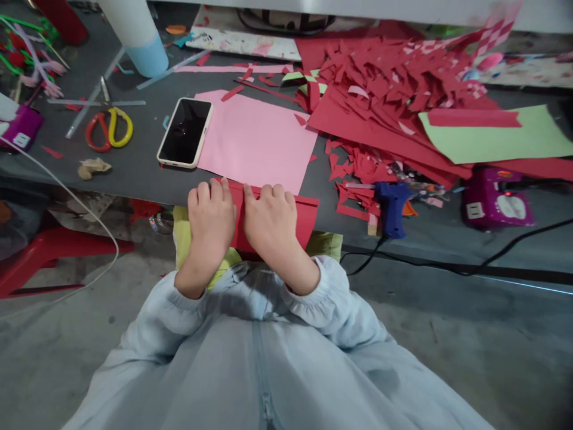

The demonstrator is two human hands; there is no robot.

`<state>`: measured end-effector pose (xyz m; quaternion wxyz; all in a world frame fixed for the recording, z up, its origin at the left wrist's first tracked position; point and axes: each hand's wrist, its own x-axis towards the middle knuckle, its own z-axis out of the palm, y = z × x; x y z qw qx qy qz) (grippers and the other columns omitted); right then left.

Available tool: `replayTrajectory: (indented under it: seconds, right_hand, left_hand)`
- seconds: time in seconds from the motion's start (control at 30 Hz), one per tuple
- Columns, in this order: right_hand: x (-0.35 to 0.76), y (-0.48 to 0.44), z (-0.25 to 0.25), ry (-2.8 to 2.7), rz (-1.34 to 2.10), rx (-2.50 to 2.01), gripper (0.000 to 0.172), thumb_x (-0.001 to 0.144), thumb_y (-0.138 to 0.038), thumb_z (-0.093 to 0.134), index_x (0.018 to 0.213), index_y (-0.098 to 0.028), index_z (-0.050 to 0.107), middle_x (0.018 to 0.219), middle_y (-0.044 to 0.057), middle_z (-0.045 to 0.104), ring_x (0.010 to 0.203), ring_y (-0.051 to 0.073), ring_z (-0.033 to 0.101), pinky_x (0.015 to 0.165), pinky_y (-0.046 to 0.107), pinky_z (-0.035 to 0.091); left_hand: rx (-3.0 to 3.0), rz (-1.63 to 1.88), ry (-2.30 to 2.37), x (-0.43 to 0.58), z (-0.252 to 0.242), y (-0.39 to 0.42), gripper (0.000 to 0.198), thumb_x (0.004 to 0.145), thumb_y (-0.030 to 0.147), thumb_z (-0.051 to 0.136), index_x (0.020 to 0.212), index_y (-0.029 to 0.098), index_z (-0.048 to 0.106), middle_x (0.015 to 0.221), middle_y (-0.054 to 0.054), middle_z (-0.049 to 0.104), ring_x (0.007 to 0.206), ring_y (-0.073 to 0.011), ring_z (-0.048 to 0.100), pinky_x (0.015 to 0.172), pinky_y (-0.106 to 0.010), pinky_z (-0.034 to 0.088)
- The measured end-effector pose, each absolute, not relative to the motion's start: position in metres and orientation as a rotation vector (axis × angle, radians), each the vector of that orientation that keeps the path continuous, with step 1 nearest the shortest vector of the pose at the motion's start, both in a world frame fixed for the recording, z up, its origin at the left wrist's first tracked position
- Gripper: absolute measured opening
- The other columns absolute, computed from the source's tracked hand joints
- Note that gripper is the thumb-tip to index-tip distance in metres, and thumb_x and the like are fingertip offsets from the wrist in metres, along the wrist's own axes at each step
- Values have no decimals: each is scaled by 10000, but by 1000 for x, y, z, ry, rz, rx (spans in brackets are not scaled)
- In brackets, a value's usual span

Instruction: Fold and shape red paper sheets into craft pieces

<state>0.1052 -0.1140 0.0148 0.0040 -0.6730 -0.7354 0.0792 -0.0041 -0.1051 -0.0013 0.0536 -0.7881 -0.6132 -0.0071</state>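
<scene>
Gripping red paper [308, 216] by the surface edge [145, 190] nearest us — our left hand [211, 212] and right hand [271, 218] had curled fingers.

Below the phone [185, 132] and to its right, the left hand [212, 210] and right hand [271, 220] hide bits of the red paper [240, 227]. The phone covers some pink paper [257, 140]. Above it, the top of the bottle [136, 36] is cut off; far left of it, so is the purple box [27, 126].

The light is soft, the edges smeared.
</scene>
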Motion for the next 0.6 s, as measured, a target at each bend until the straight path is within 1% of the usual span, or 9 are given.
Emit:
replayTrajectory:
  seconds: [0.1,0.23,0.33,0.5,0.6]
  right_hand:
    - [117,-121,16,-2269,220,-2197,473,994,-140,337,1407,-125,567,1097,220,662,1028,303,543,842,405,348]
    - [138,-132,17,-2217,196,-2309,496,992,-156,337,1443,-141,542,1081,210,660,1032,317,538,827,414,345]
    - [154,-141,17,-2193,147,-2362,495,977,-168,365,1431,-149,560,1046,211,657,1004,323,539,799,418,344]
    - [178,-154,11,-2132,9,-2372,488,945,-184,401,1383,-139,611,959,208,659,928,320,529,733,408,336]
    - [189,-159,8,-2100,-49,-2362,484,920,-196,426,1351,-143,640,930,205,661,903,315,519,731,411,336]
  left_hand:
    - [-2395,13,-1858,-3,1,-106,485,946,153,345,1385,17,503,1257,-245,622,1075,-355,551,888,-506,446]
    - [-2400,19,-1868,-2,3,-106,502,936,150,367,1394,-20,486,1260,-262,612,1088,-377,543,884,-521,440]
    - [-2405,14,-1865,-3,2,-105,514,933,150,375,1403,-35,473,1264,-274,603,1090,-387,539,880,-531,433]
    - [-2395,34,-1859,-3,1,-105,522,934,161,387,1410,-33,471,1264,-263,601,1079,-388,539,874,-525,430]
    - [-2396,37,-1861,-2,2,-105,521,932,155,379,1411,-26,471,1272,-266,598,1084,-384,537,867,-523,428]
